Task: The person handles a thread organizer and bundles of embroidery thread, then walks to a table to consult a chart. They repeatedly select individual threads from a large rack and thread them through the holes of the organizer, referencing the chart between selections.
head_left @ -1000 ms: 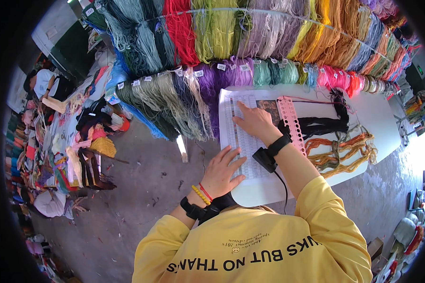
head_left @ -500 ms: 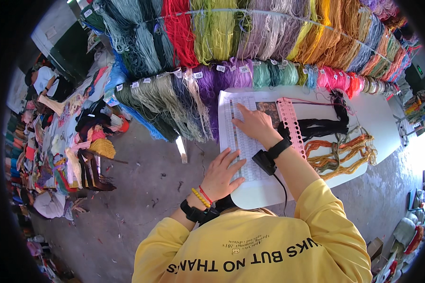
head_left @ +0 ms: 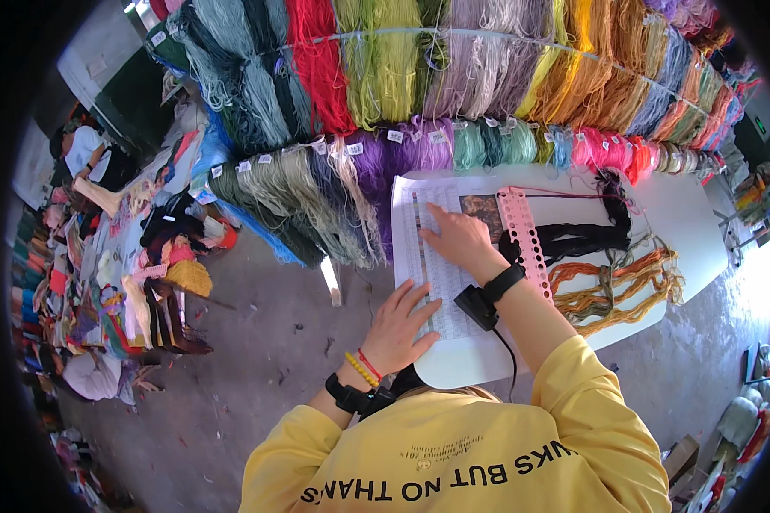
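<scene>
A white sheet printed with a fine chart [head_left: 408,248] lies on the pale tabletop [head_left: 453,369]. My right hand [head_left: 464,244] rests on its upper part, index finger stretched out to a narrow coloured column and the other fingers partly bent; it holds nothing. Near the sheet's lower left edge, my left hand [head_left: 395,329] lies with fingers spread and empty. A small picture [head_left: 482,214] is on the sheet beside my right hand. Just right of that stands a pink strip with punched holes [head_left: 524,235], with black thread [head_left: 577,241] and orange and olive thread skeins [head_left: 612,286] alongside.
Hanging skeins of coloured yarn [head_left: 402,77] fill the far side, with a lower labelled row [head_left: 419,150] at the table's back edge. A black device with a cable [head_left: 477,308] sits at my right wrist. Another person [head_left: 90,154] is by a yarn-strewn table [head_left: 137,227] at left.
The whole view has shifted a little, so the table sits lower in the picture. My right fingertip has slid very slightly toward me on the chart; my left hand stays put.
</scene>
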Available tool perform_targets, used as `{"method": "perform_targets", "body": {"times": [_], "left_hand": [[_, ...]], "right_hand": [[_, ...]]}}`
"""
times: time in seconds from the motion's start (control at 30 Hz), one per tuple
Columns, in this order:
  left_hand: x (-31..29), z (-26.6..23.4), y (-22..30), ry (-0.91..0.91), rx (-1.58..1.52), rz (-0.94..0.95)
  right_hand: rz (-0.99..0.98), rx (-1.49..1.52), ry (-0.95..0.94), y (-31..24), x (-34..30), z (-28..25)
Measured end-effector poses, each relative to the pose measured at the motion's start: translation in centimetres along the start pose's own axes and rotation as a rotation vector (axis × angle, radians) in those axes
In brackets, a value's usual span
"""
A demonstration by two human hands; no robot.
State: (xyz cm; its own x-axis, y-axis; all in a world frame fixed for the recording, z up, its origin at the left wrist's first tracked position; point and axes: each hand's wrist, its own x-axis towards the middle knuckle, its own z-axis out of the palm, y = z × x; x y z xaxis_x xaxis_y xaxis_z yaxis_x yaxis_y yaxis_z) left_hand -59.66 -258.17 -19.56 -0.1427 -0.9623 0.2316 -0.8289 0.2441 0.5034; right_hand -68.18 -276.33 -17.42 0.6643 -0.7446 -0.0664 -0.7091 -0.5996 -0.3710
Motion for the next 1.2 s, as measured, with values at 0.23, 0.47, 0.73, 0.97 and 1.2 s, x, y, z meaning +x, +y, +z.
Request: {"method": "perform_targets", "body": {"times": [0.23, 0.47, 0.73, 0.97, 1.2], "left_hand": [[-0.2, 0.1, -0.1, -0.01, 0.01, 0.004], [-0.2, 0.0, 0.1, -0.018, 0.012, 0.012], [0.4, -0.7, 0.1, -0.023, 0.153, 0.012], [2.7, -1.4, 0.6, -0.145, 0.317, 0.108], [2.4, 0.8, 1.1, -0.118, 0.166, 0.24]], "right_hand": [[-0.008, 0.015, -0.004, -0.1, -0.2, 0.0], [-0.018, 0.01, 0.038, 0.1, -0.3, 0.3], [0.002, 0.001, -0.012, 0.0, 0.6, 0.2], [-0.081, 0.067, 0.05, 2.4, 0.8, 0.3], [-0.197, 0.689, 0.463, -3.0, 0.9, -16.5]]}}
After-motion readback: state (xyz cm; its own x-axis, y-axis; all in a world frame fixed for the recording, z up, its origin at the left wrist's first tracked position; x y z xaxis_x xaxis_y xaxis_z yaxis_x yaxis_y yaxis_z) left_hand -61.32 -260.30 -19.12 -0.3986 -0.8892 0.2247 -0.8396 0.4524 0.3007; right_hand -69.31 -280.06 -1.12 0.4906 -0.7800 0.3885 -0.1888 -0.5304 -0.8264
